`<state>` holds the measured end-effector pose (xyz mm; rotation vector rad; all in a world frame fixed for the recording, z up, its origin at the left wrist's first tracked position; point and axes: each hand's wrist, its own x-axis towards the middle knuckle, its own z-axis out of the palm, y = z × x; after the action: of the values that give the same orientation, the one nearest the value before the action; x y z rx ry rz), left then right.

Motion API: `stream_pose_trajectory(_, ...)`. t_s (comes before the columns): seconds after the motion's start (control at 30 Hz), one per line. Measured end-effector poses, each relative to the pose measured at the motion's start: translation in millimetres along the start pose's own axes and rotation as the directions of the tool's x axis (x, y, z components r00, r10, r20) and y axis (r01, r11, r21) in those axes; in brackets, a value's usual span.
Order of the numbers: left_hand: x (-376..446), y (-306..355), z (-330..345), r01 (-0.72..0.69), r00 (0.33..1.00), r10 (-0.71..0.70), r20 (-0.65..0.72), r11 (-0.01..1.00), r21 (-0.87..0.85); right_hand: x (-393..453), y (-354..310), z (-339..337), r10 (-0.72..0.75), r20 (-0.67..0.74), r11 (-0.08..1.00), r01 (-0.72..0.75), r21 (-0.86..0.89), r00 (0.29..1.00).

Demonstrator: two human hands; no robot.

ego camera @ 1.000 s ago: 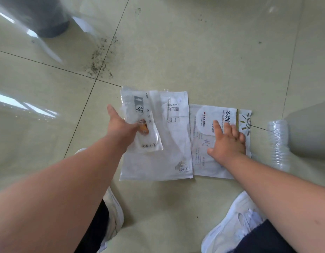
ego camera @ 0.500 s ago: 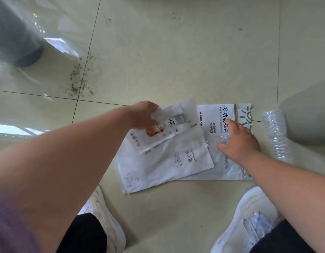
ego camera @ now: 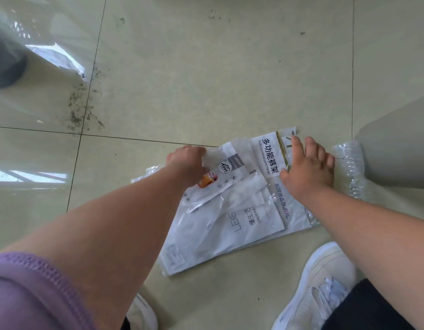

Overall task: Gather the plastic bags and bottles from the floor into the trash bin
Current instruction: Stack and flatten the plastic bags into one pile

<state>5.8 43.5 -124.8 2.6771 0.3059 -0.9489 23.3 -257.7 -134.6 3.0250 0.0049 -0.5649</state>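
Observation:
Three flat plastic bags lie overlapped on the tiled floor. My left hand (ego camera: 186,163) pinches the small bag with an orange print (ego camera: 220,179), which rests on a larger white bag with grey lettering (ego camera: 232,225). My right hand (ego camera: 306,167) lies flat with fingers spread on the bag with black characters (ego camera: 268,156), which is partly under the large white bag. A clear crushed plastic bottle (ego camera: 351,167) lies just right of my right hand. At the far left stands a dark round bin (ego camera: 6,65), seen through a clear plastic sheet.
A large clear plastic sheet (ego camera: 39,96) covers the floor at the left, with dark dirt specks (ego camera: 81,108) beside it. A grey object (ego camera: 396,144) sits at the right edge behind the bottle. My white shoes (ego camera: 318,287) stand close below the bags.
My left hand has dragged the small bag and the large white bag to the right, over the third bag. My right hand has slid up that bag and spread flat.

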Motion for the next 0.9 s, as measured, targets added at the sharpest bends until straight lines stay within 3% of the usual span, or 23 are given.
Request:
stream_pose_trajectory(0.13,-20,-32,-3,0.125,0.992,-0.116,0.053,0.962,-0.244,1,-1,6,0.124,0.058,0.992,-0.125,0.013,0.991)
stream_pose_trajectory(0.23,-42,-64,-11,0.185,0.98,-0.199,0.028,0.839,-0.512,-2,2,6,0.166,0.1,0.986,-0.164,-0.021,0.981)
stream_pose_trajectory(0.33,-70,-88,-13,0.167,0.965,-0.259,-0.036,0.719,-0.675,-16,-7,0,-0.008,0.039,0.993,0.012,-0.119,0.999)
stream_pose_trajectory(0.43,-88,-99,1,0.202,0.952,-0.306,-0.018,0.668,-0.716,-41,-40,-1,-0.205,0.048,0.977,0.201,0.078,0.978)
stream_pose_trajectory(0.47,-92,-99,7,0.236,0.945,-0.327,0.021,0.636,-0.735,-50,-55,-3,-0.183,0.116,0.961,0.153,0.229,0.976)
stream_pose_trajectory(0.53,-96,-99,16,0.318,0.925,-0.358,0.13,0.537,-0.782,-65,-84,-9,0.041,0.304,0.868,-0.185,0.462,0.952)
stream_pose_trajectory(0.6,-101,-96,23,0.387,0.909,-0.316,0.273,0.39,-0.836,-76,-106,-8,0.322,0.5,0.622,-0.578,0.528,0.804)
stream_pose_trajectory(0.63,-103,-95,27,0.418,0.9,-0.268,0.344,0.308,-0.855,-82,-113,-5,0.39,0.57,0.486,-0.687,0.54,0.724)
stream_pose_trajectory(0.67,-107,-91,29,0.45,0.889,-0.212,0.405,0.247,-0.858,-88,-119,-1,0.401,0.614,0.388,-0.733,0.559,0.68)
stream_pose_trajectory(0.73,-110,-85,34,0.49,0.872,-0.125,0.473,0.236,-0.84,-93,-124,9,0.32,0.65,0.289,-0.725,0.626,0.689)
stream_pose_trajectory(0.83,-105,-83,35,0.504,0.863,-0.1,0.495,0.234,-0.832,-88,-121,14,0.177,0.646,0.269,-0.668,0.694,0.743)
stream_pose_trajectory(0.9,-99,-88,29,0.507,0.862,-0.083,0.5,0.187,-0.842,-78,-112,12,0.056,0.696,0.265,-0.683,0.681,0.716)
